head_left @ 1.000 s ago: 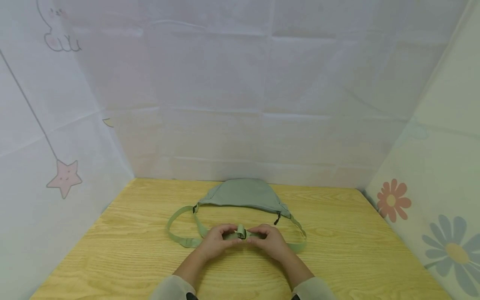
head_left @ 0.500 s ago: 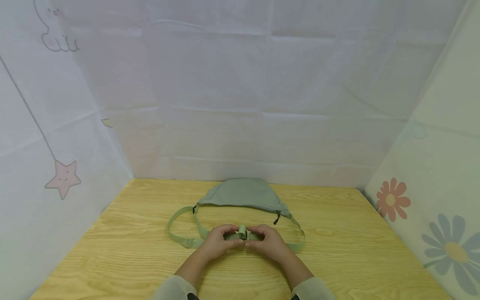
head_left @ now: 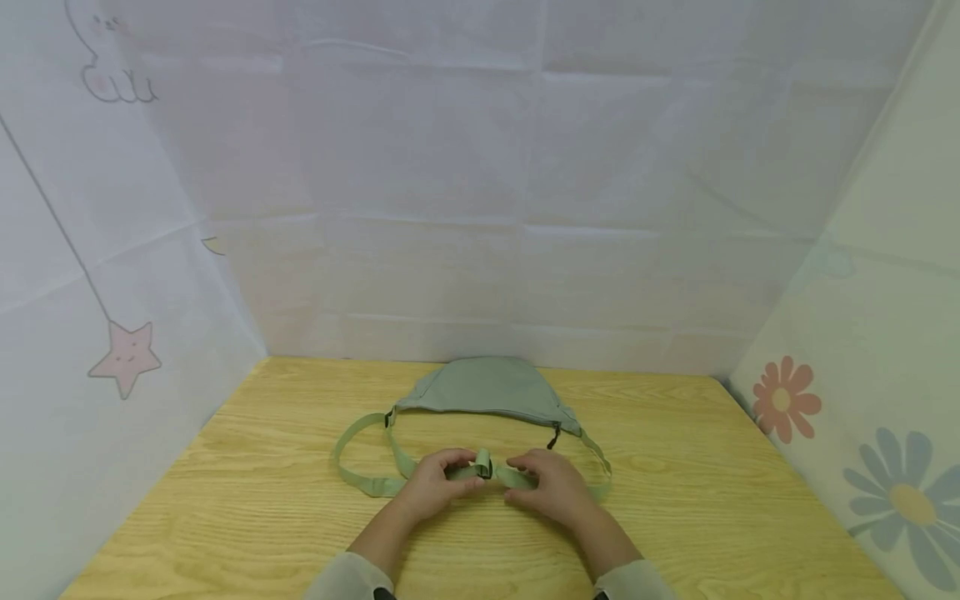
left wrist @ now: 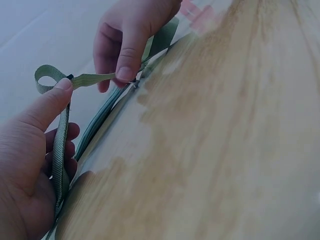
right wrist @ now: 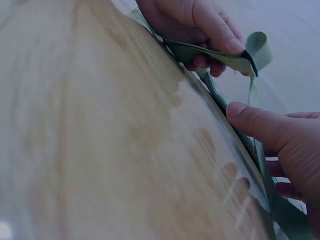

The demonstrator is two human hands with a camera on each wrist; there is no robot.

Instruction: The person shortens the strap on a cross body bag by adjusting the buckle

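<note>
A grey-green waist bag (head_left: 487, 387) lies at the back of the table, its light green strap (head_left: 517, 478) looping toward me. My left hand (head_left: 433, 485) pinches the strap right beside a black slider buckle (left wrist: 70, 77), thumb on top. A small loop of webbing (right wrist: 259, 46) stands up at that buckle. To its right, my right hand (head_left: 551, 485) holds the strap between thumb and fingers, a short way from the buckle. Webbing stretches between the two hands in the left wrist view. Part of the strap is hidden behind both hands.
The wood-grain table (head_left: 247, 500) carries the bag and strap. A strap loop (head_left: 352, 433) spreads out to the left, and a dark zipper pull (head_left: 554, 437) hangs from the bag's right end. White printed cloth (head_left: 450, 183) walls the back and sides.
My right hand has moved right along the strap, away from the buckle, widening the gap between the hands. The left hand stays almost where it was, and the bag has not moved.
</note>
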